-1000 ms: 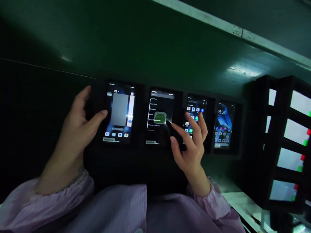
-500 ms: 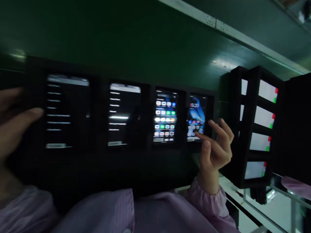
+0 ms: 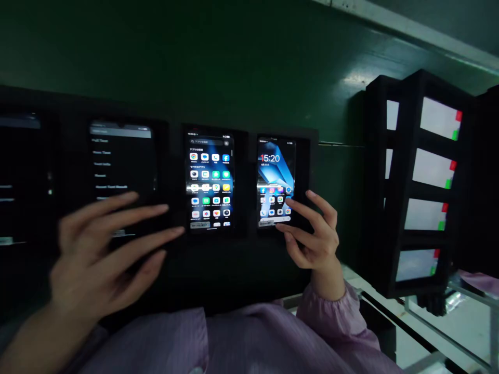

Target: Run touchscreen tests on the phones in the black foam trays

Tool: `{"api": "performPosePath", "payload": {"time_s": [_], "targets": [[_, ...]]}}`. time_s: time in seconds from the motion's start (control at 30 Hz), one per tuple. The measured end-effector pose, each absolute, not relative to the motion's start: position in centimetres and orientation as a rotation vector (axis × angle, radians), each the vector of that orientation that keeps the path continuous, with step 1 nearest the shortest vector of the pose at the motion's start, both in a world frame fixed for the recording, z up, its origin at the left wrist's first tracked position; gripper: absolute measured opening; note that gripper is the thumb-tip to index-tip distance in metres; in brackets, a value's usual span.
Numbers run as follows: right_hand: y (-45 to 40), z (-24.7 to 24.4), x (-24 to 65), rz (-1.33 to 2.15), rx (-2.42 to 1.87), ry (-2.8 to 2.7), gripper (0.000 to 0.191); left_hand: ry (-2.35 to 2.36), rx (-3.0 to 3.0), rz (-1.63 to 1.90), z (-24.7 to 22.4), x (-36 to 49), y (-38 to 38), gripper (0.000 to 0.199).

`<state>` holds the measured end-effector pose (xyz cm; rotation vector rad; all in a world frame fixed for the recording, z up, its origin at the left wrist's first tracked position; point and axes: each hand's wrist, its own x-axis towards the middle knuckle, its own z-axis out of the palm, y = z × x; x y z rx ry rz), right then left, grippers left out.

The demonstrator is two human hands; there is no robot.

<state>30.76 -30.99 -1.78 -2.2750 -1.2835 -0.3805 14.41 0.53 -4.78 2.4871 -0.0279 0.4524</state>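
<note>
Several phones lie in a row in a black tray (image 3: 175, 156) on a green table. My right hand (image 3: 315, 234) is at the lower right of the rightmost phone (image 3: 275, 174), which shows a lock-style clock and app icons; its fingers are apart and a fingertip is over the lower screen. My left hand (image 3: 105, 254) has its fingers spread over the lower part of a phone with a dark text menu (image 3: 120, 156). Between the hands lies a phone showing an app list (image 3: 210, 179). At the left edge another dark-screened phone (image 3: 19, 156) is cut off.
To the right stand black trays (image 3: 413, 176) holding phones with white screens and red and green corner marks. The green tabletop (image 3: 195, 57) extends behind the row, bounded by a pale metal strip (image 3: 390, 21). Metal rails (image 3: 463, 311) show at lower right.
My left hand has moved right from the tray's left end to over the second phone. The view has shifted, so the row appears farther left. My right hand stays by the rightmost phone.
</note>
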Motion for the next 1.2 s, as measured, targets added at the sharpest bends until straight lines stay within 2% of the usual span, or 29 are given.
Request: {"api": "performPosePath", "payload": {"time_s": [0.17,0.37,0.63,0.9,1.2], "targets": [[-30.8,-2.1,30.8,-0.425,-2.364,-1.175,0.019,-0.383,2.607,0.476,-3.6,17.0,-1.7,0.021],[-30.6,-2.3,30.8,-0.457,-2.366,-1.149,0.021,-0.271,2.597,0.429,-3.7,16.8,-1.7,0.015],[-30.9,-2.0,30.8,-0.522,-2.252,-1.029,0.025,-0.166,2.585,0.348,-4.1,17.0,-2.1,0.018],[-30.9,-1.9,30.7,-0.533,-2.247,-0.969,0.026,-0.261,2.723,0.401,-4.2,17.5,-2.2,0.037],[-30.8,-1.8,30.7,-0.549,-2.275,-0.964,0.026,-0.266,2.720,0.398,-4.1,17.6,-2.1,0.036]]}}
